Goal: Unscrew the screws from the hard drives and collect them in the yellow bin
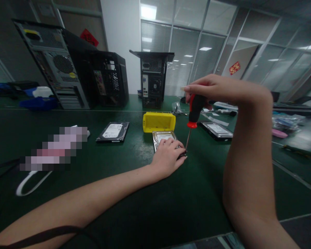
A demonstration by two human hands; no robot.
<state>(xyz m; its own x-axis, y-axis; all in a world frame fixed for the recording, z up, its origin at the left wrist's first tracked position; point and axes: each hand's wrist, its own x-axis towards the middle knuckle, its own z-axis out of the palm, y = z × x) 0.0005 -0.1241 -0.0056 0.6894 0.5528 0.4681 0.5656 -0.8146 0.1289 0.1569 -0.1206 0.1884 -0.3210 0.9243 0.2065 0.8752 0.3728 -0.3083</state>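
My right hand (204, 89) is wrapped over the top of a red and black screwdriver (196, 109). The screwdriver stands nearly upright, its metal shaft slanting down to the right edge of a hard drive (156, 139). My left hand (169, 155) lies over that drive and grips it, thumb and forefinger close to the screwdriver's tip. Much of the drive is hidden under the fingers, and whether a screw sits at the tip is too small to tell. Directly behind the drive is a yellow plastic box (159, 121), its open side facing me.
Another hard drive (113, 132) lies to the left, and a third hard drive (217, 130) to the right behind my forearm. Computer cases (153, 81) stand along the back of the green table (129, 204). A blurred-out pinkish item (57, 148) with a white loop lies left.
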